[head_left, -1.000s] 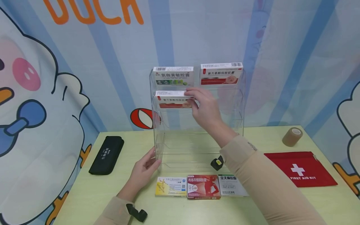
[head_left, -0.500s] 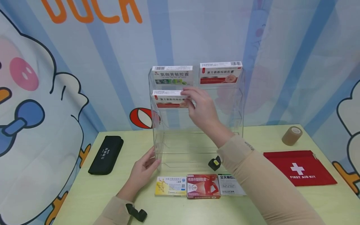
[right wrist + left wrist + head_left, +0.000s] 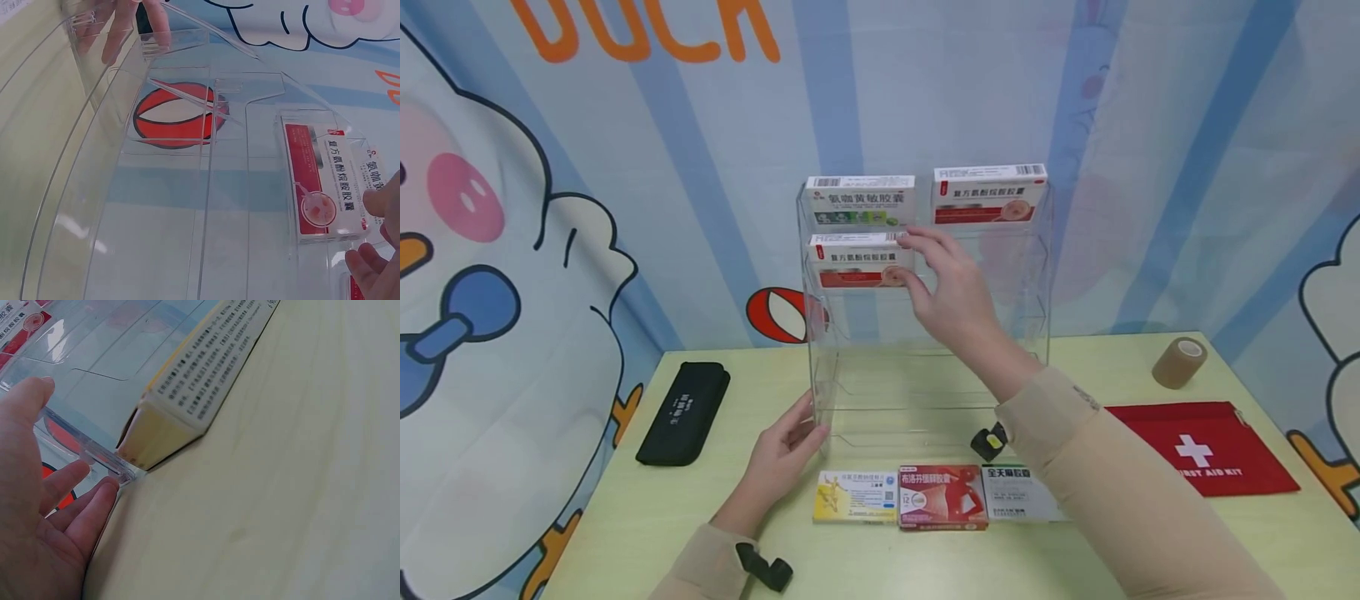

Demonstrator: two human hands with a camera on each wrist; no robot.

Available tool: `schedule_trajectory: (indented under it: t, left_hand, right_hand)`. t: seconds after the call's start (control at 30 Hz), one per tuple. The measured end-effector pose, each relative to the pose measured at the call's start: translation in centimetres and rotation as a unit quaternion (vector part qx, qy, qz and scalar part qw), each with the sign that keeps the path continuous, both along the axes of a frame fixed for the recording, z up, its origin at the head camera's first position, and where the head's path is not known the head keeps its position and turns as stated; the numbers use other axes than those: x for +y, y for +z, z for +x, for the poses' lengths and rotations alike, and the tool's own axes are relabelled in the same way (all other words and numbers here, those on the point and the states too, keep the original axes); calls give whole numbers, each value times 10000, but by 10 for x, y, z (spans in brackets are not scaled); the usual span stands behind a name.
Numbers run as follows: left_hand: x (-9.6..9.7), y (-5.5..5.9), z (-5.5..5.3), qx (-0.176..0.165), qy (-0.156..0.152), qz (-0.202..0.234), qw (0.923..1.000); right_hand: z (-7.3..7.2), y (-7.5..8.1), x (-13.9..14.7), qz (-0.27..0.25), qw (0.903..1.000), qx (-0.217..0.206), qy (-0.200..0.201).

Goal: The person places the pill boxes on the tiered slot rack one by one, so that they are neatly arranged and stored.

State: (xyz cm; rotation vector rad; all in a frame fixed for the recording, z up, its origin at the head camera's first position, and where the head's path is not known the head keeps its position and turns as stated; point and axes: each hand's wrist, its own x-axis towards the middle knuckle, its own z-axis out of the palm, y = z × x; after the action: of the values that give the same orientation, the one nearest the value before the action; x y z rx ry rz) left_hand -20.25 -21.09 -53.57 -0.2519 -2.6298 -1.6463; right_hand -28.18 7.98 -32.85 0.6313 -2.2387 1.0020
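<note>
If the middle of the clear rack is the clock's centre, nearest at 6 o'clock lie three boxes flat in a row on the table: a yellow-and-white box, a red box and a grey-white box. No hand touches these, so they look like the half left to shelve.

At 8 o'clock the left hand holds the rack's lower corner, thumb on one side and fingers on the other. Farther out sit a red first-aid pouch at 4, a black case between 8 and 9, and a brown roll at 3.

Higher up, at 10, a red-banded box stands in the second tier. The right hand is at its right end, thumb and forefinger curved and parted; whether they pinch it or merely touch, I cannot tell. It seems all but placed.

Farthest, on the top tier, a green-banded box at 11 and a like red-banded carton at 1 appear done.
</note>
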Motion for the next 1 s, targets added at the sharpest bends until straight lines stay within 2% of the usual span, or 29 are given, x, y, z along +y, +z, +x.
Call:
schedule_trajectory:
  t: [0.33,0.47,0.67,0.87,1.0]
  left_hand:
    - [1,0,0,10,28,-33,10000]
    - [1,0,0,-58,69,-50,9999]
    - [0,-2,-1,-94,87,-77,9999]
    - [-1,-2,-1,-14,44,-44,10000]
    - [-1,-2,-2,-72,39,-39,10000]
  right_hand:
    - [26,-8,22,384,9984,170,367]
    - [40,-18,33,561,9970,43,532]
    - [60,-36,54,824,9948,-194,572]
    - [81,-52,71,679,9941,-628,572]
    - [93,-63,81,727,9941,-638,500]
